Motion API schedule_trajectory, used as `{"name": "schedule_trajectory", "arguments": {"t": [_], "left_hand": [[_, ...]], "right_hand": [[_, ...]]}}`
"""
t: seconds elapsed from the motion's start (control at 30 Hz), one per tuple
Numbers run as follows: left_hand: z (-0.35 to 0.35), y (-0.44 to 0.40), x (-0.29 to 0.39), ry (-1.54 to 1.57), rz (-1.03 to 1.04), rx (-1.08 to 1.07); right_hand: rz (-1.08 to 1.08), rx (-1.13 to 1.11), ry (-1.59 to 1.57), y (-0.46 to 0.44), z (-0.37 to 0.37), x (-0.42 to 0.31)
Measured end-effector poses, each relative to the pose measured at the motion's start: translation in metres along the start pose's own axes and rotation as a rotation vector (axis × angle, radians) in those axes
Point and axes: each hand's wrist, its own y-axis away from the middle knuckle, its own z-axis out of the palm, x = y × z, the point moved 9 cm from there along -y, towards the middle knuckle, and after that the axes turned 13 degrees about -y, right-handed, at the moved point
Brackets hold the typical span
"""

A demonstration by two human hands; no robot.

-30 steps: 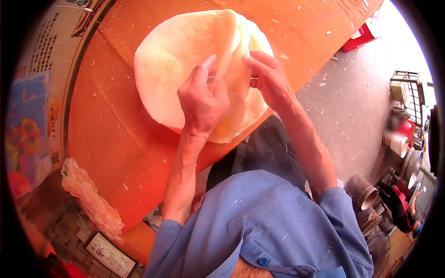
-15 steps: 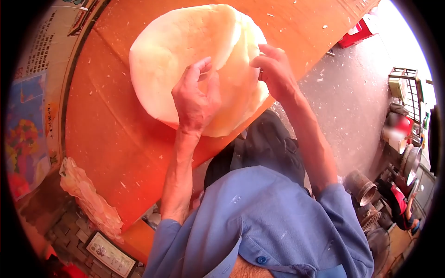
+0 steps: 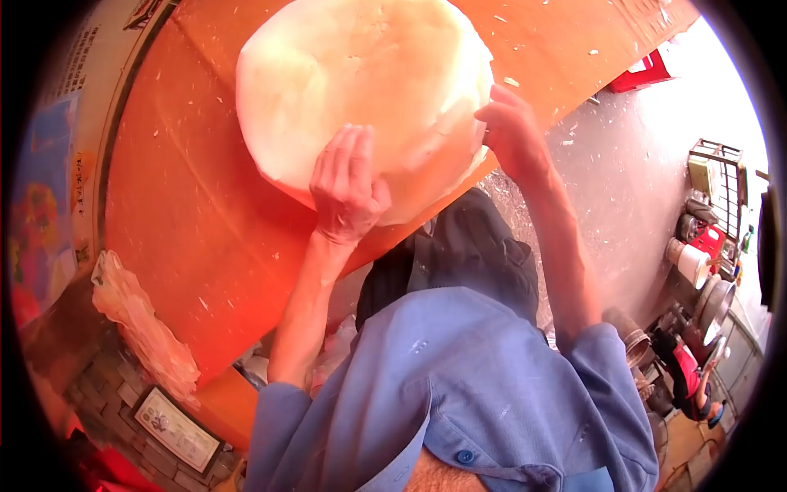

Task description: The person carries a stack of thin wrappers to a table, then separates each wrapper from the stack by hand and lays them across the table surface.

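A large, round, pale slab, soft-looking like dough, lies on the orange tabletop near its edge. A thin translucent sheet drapes over its near side. My left hand rests on the slab's near left part, palm down with its fingers stretched out. At the slab's right edge is my right hand, its fingers curled and pinched at the sheet's edge. The fingertips there are partly hidden.
Pale flakes are scattered on the orange table. A crumpled plastic bag hangs at its left edge. A red crate stands at the upper right. Pots and a person are at the far right.
My left hand has gone from a pinch to lying flat on the slab. The folded flap on the right now lies smoother. My right hand stays near the edge; the view has shifted slightly.
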Motion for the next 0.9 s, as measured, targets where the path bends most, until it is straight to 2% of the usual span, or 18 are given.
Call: {"name": "schedule_trajectory", "arguments": {"t": [0.13,0.2,0.23,0.27,0.3,0.33,0.37,0.43,0.53,0.57,0.6,0.63,0.7,0.73,0.77,0.8,0.87,0.9], "left_hand": [[-0.011,-0.013,-0.025,-0.009,-0.065,0.013],[-0.031,-0.022,-0.062,0.084,-0.274,-0.051],[-0.043,-0.022,-0.092,0.049,-0.473,-0.056],[-0.049,-0.015,-0.129,0.217,-0.674,0.025],[-0.051,-0.005,-0.172,0.241,-0.857,-0.071],[-0.066,-0.010,-0.193,0.529,-0.895,0.138],[-0.081,-0.005,-0.236,0.514,-0.885,0.179],[-0.108,0.006,-0.303,0.756,-0.921,0.310],[-0.141,0.060,-0.432,0.938,-0.983,0.295],[-0.156,0.079,-0.444,0.887,-1.002,0.317],[-0.160,0.130,-0.518,0.710,-1.058,0.283],[-0.166,0.162,-0.515,0.437,-1.285,0.255],[-0.188,0.152,-0.419,-0.254,-1.353,0.365],[-0.158,0.145,-0.403,0.140,-1.210,0.334],[-0.130,0.121,-0.350,0.352,-1.076,0.252],[-0.101,0.095,-0.286,0.452,-0.966,0.153],[-0.045,0.015,-0.127,0.906,-0.669,-0.237],[-0.025,0.014,-0.097,0.643,-0.538,-0.283]], "right_hand": [[0.036,0.018,0.119,-0.003,-0.006,0.005],[0.046,0.048,0.043,-0.002,-0.008,0.007],[0.051,0.046,0.046,-0.001,-0.007,0.008],[0.087,0.033,-0.013,-0.001,-0.004,0.010],[0.121,0.019,-0.071,-0.001,-0.002,0.012],[0.125,0.014,-0.069,-0.001,-0.003,0.014],[0.148,-0.002,-0.080,0.000,-0.004,0.016],[0.185,-0.030,-0.099,0.001,-0.006,0.018],[0.216,0.057,-0.177,0.004,-0.011,0.018],[0.215,0.059,-0.177,0.005,-0.010,0.018],[0.193,0.027,-0.157,0.006,-0.005,0.015],[0.172,-0.005,-0.139,0.008,0.000,0.014],[0.138,-0.009,-0.187,0.010,0.012,0.012],[0.118,-0.010,-0.224,0.011,0.018,0.011],[0.125,-0.007,-0.225,0.012,0.024,0.012],[0.125,-0.045,-0.149,0.010,0.034,0.009],[0.131,-0.075,-0.060,0.003,0.044,0.009],[0.138,-0.080,-0.056,0.003,0.051,0.008]]}}
